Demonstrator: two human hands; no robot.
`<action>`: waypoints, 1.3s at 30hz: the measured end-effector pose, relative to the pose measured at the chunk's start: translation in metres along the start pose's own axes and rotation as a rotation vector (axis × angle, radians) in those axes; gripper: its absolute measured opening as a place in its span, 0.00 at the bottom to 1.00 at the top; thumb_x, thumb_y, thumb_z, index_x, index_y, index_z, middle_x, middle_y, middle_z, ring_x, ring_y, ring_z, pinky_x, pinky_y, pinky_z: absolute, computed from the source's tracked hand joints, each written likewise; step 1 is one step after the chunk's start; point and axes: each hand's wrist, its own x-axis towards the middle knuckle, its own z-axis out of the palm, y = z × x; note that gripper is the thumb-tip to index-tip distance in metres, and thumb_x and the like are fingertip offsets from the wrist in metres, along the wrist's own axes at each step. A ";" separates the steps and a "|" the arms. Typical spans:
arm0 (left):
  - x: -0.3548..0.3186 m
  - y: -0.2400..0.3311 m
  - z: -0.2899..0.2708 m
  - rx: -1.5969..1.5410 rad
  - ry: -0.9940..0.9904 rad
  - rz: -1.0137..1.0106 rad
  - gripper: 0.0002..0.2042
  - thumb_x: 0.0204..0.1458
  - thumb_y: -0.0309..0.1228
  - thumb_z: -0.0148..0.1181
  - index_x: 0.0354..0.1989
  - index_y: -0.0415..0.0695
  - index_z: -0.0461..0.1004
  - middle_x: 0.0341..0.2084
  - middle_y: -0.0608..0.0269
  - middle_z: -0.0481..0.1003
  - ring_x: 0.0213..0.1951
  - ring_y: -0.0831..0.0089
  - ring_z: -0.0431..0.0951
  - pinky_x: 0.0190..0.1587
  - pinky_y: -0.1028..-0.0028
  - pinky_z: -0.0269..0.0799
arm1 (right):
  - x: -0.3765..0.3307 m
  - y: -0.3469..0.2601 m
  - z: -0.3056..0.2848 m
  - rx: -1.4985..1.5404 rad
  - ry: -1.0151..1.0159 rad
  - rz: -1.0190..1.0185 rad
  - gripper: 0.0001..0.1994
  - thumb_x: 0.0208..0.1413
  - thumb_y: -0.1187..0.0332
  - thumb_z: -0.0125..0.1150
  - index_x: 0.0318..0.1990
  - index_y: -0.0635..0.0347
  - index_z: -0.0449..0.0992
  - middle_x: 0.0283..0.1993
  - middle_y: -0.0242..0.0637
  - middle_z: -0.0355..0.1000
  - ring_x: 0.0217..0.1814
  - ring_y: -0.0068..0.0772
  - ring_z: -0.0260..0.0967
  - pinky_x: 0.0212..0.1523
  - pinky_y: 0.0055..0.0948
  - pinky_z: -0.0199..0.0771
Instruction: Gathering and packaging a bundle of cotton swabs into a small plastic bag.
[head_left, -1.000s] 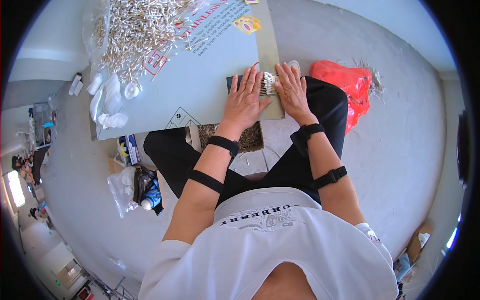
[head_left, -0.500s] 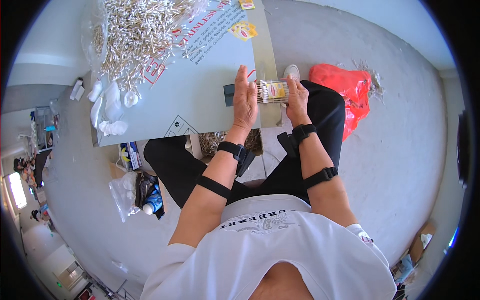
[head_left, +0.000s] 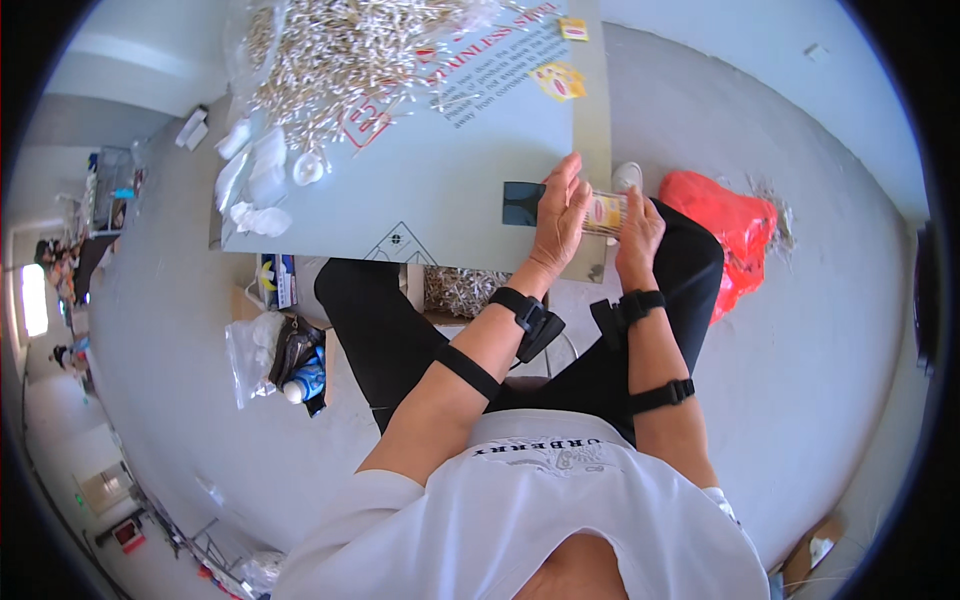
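Note:
A small clear pack of cotton swabs (head_left: 606,213) with a yellow label lies crosswise between my two hands, near the table's right edge. My left hand (head_left: 560,218) has its fingers stretched upward, and its palm side rests against the swab ends on the left of the pack. My right hand (head_left: 640,238) is closed round the pack's right end. Fingers cover both ends of the pack. Beside my left hand, a dark rectangular piece (head_left: 523,203) lies on the table (head_left: 430,190).
A big heap of loose cotton swabs (head_left: 335,75) spreads from a plastic bag at the far left. White cotton wads (head_left: 262,218) sit below it. Yellow labels (head_left: 558,82) lie at the far right. A box of swabs (head_left: 465,290) stands under the table; a red bag (head_left: 715,235) is on the floor.
The view has shifted, so the scene sits farther right. My hands have come closer together, and less of the swab pack shows between them.

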 end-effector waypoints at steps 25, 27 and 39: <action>0.058 0.044 -0.167 1.228 0.370 0.389 0.17 0.37 0.24 0.67 0.38 0.49 0.72 0.41 0.63 0.70 0.50 0.57 0.65 0.51 0.57 0.60 | -0.035 -0.028 0.120 -0.612 -0.548 -0.451 0.18 0.45 0.76 0.64 0.47 0.61 0.73 0.47 0.44 0.68 0.46 0.46 0.70 0.44 0.37 0.73; 0.049 0.046 -0.173 1.170 0.399 0.401 0.23 0.34 0.21 0.64 0.45 0.46 0.71 0.46 0.59 0.71 0.52 0.55 0.64 0.55 0.59 0.59 | -0.025 -0.032 0.133 -0.702 -0.545 -0.809 0.24 0.42 0.74 0.67 0.51 0.59 0.72 0.51 0.46 0.65 0.53 0.49 0.66 0.50 0.39 0.71; 0.035 0.065 -0.231 1.122 0.454 0.215 0.15 0.37 0.17 0.62 0.36 0.45 0.75 0.39 0.60 0.70 0.47 0.56 0.66 0.51 0.63 0.64 | 0.025 -0.037 0.121 -0.989 0.081 -0.421 0.17 0.44 0.74 0.64 0.44 0.63 0.73 0.46 0.46 0.69 0.54 0.51 0.64 0.53 0.43 0.67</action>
